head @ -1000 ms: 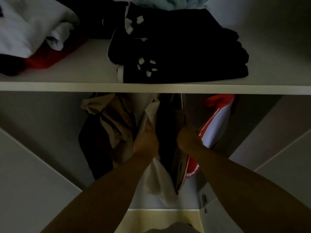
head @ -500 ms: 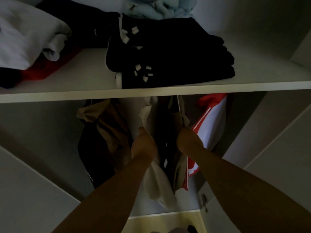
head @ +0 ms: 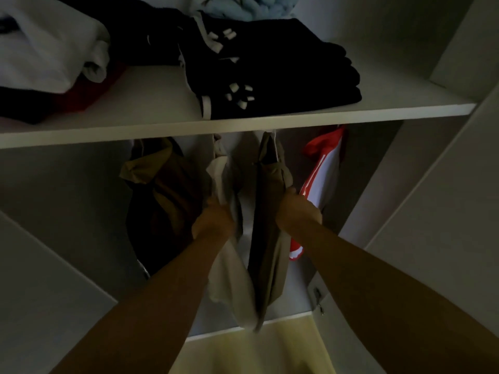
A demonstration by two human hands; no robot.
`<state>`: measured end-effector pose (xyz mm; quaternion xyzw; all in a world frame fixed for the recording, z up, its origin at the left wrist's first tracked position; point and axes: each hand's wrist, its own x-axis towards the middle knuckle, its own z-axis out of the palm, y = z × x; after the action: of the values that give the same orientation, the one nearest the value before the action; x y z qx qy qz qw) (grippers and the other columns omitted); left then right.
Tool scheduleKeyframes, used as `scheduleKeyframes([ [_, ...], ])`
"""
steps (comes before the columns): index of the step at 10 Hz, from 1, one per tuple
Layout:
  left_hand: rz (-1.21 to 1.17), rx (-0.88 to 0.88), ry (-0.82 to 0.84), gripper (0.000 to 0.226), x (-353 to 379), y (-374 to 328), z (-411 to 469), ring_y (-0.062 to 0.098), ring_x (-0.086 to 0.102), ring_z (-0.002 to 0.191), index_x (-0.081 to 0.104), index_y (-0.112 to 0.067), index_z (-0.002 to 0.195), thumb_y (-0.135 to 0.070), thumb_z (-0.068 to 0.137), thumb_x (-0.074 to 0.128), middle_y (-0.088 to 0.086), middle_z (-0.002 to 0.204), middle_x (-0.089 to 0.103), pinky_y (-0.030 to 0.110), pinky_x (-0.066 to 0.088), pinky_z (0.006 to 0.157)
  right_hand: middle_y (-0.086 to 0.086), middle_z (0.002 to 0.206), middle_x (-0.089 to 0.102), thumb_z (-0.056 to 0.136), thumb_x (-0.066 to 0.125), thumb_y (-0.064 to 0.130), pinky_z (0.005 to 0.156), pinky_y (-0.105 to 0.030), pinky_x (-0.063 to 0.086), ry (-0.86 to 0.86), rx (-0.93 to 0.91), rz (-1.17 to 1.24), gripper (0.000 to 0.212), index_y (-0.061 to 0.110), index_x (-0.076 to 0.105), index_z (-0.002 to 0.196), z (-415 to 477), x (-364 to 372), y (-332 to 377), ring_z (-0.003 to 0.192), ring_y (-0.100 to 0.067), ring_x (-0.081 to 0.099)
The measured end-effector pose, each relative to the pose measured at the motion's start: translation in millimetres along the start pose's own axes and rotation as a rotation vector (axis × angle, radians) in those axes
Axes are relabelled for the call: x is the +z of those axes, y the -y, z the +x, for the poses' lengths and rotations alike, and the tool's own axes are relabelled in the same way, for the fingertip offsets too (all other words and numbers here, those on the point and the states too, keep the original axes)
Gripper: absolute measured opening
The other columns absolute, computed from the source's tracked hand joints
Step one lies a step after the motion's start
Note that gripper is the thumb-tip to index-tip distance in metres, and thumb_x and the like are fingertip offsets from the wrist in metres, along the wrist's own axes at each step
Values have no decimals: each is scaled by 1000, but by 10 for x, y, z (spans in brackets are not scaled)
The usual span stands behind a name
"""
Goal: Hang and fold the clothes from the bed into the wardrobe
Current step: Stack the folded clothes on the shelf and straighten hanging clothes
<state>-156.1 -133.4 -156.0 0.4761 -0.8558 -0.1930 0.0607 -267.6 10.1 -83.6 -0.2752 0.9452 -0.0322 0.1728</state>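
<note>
Both arms reach into a dim wardrobe below a white shelf (head: 243,126). My left hand (head: 213,221) grips a pale beige hanging garment (head: 229,279). My right hand (head: 297,211) grips the edge of a dark olive hanging garment (head: 266,238) beside it. A brown and black garment (head: 162,201) hangs to the left. To the right of my right hand hangs a red and white garment (head: 322,174). The rail and hangers are hidden behind the shelf.
On the shelf lie folded clothes: a black stack with white marks (head: 270,76), a white pile over red (head: 48,49), and a light blue item (head: 251,6) at the back. White wardrobe walls (head: 432,198) close both sides. A yellowish floor (head: 256,349) shows below.
The hanging beige and olive garments have been drawn apart, with my right hand shifted a little to the right. The view has tilted, so the shelf now slopes up to the right.
</note>
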Motion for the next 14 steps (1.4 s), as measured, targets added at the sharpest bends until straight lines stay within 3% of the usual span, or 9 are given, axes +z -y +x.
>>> scheduleKeyframes([
  [1,-65,-39,-45,60,-76,294,-361,38,64,104,34,-7,143,-51,102,37,19,122,62,42,54,82,-16,121,62,102,46,26,85,-43,48,-102,-95,132,31,7,54,124,-276,72,88,111,-33,60],
  [3,-262,-21,-205,43,-417,843,-1293,27,63,100,44,-18,135,-46,105,33,8,115,66,34,45,77,-16,115,64,107,33,33,95,-42,47,-98,-356,269,35,7,55,112,-843,114,382,108,-34,61],
  [4,-259,-79,-305,47,-673,1010,-2006,30,59,115,38,-19,146,-44,106,32,8,130,61,36,45,91,-16,113,62,107,27,41,83,-40,45,-97,-489,286,41,11,53,113,-1358,169,479,103,-37,60],
  [5,-239,-91,-418,44,-838,1075,-2578,31,56,119,45,-14,141,-39,106,36,11,132,58,39,46,96,-12,106,60,107,23,43,77,-40,44,-126,-619,294,44,12,53,116,-1800,222,501,92,-32,58],
  [6,-142,-146,-649,42,-1056,1150,-3338,29,51,125,50,-11,139,-35,105,44,11,137,57,39,41,106,0,79,51,108,24,40,67,-34,36,-186,-783,347,37,17,49,95,-2380,329,555,65,-13,42],
  [9,12,-406,-1022,61,-1722,1592,-4670,33,20,149,34,-6,150,-32,99,55,16,163,19,42,21,119,-1,82,51,108,29,34,70,-30,36,-88,-1075,497,33,17,48,88,-3630,440,757,80,-23,52],
  [11,-284,-478,-953,93,-2174,1916,-4566,33,-1,153,1,1,157,-33,95,63,22,164,-6,34,4,123,-10,94,60,109,28,29,72,-33,39,-141,-1176,445,37,7,57,103,-3946,309,700,94,-31,60],
  [13,-470,-445,-960,99,-2188,1974,-4318,27,18,151,6,-5,158,-22,87,72,13,165,16,39,18,123,-2,85,53,109,26,31,69,-29,33,-168,-1162,454,38,10,51,90,-3888,222,537,81,-21,54],
  [14,-511,-442,-1110,62,-2178,1884,-4332,28,54,125,47,-10,138,-24,82,69,9,134,57,44,44,106,1,79,50,109,26,31,68,-29,32,-140,-1113,497,39,11,51,86,-3803,216,488,79,-20,54],
])
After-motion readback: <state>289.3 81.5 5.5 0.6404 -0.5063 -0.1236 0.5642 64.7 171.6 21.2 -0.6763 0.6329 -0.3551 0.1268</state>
